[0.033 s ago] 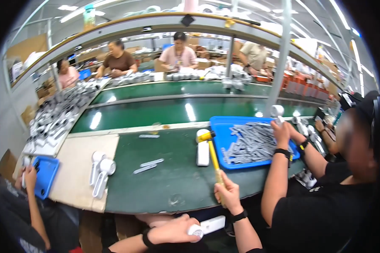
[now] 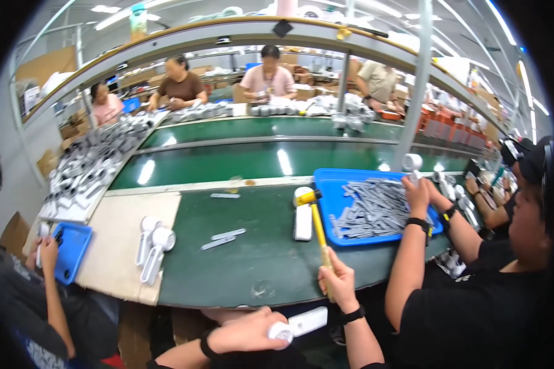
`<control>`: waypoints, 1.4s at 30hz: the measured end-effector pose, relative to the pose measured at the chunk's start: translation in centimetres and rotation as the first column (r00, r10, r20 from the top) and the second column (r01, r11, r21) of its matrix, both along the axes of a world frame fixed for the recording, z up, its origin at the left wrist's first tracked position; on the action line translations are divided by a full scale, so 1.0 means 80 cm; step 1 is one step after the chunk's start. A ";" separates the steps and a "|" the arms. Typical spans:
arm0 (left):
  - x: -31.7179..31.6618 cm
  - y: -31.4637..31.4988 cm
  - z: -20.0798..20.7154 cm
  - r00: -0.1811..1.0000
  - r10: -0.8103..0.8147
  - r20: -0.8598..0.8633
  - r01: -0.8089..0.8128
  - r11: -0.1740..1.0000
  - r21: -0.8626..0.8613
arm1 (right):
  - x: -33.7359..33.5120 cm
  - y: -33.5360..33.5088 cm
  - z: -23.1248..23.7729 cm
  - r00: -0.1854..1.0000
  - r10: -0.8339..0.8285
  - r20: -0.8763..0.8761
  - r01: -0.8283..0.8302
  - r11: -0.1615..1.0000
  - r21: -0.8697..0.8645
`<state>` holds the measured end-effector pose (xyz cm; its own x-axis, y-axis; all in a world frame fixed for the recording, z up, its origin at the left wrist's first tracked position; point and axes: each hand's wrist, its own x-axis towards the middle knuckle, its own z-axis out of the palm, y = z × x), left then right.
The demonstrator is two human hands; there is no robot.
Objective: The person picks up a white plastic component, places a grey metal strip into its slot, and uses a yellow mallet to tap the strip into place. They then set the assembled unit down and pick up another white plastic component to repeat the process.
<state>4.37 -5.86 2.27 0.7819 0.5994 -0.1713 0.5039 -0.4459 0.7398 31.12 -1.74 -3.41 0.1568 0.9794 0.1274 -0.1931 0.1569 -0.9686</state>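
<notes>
Near the bottom edge, my left hand is closed around the round grilled head of a white handheld fan. The fan's flat handle points to the right, below the table's front edge. To the right, my right hand grips the yellow handle of a hammer, held upright. The hammer's yellow head with a dark face is raised in front of another white fan lying on the green table. Several slim grey strips lie to the left of that fan.
A blue tray full of grey strips stands at right, where a co-worker holds a fan. Two fans lie on a beige board. At left, another co-worker works by a small blue tray. A metal post rises beyond.
The whole view has shifted slightly, so the scene sits a little further right. The fan in my left hand has moved slightly left relative to the table, its handle tilted up more. Both grips are unchanged.
</notes>
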 end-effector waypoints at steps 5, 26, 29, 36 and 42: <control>-0.083 0.028 0.069 0.898 0.374 0.231 -0.423 0.878 0.224 | 0.006 -0.010 0.005 0.997 -0.042 0.072 0.039 0.998 0.039; 0.040 0.247 -0.026 0.745 0.627 0.229 -0.392 0.134 0.910 | 0.003 -0.013 0.002 0.997 -0.068 -0.036 0.073 0.988 0.136; 0.144 0.233 -0.004 0.828 0.534 0.170 -0.470 0.496 0.730 | 0.005 -0.013 -0.005 0.994 -0.094 -0.048 0.101 0.979 0.178; 0.204 0.243 -0.054 0.767 0.603 0.219 -0.610 0.580 0.540 | 0.002 -0.010 -0.010 0.996 -0.077 -0.041 0.084 0.978 0.193; 0.104 0.201 -0.023 0.835 0.408 0.368 -0.488 0.859 0.156 | 0.008 -0.019 -0.003 0.996 -0.092 -0.002 0.091 0.984 0.152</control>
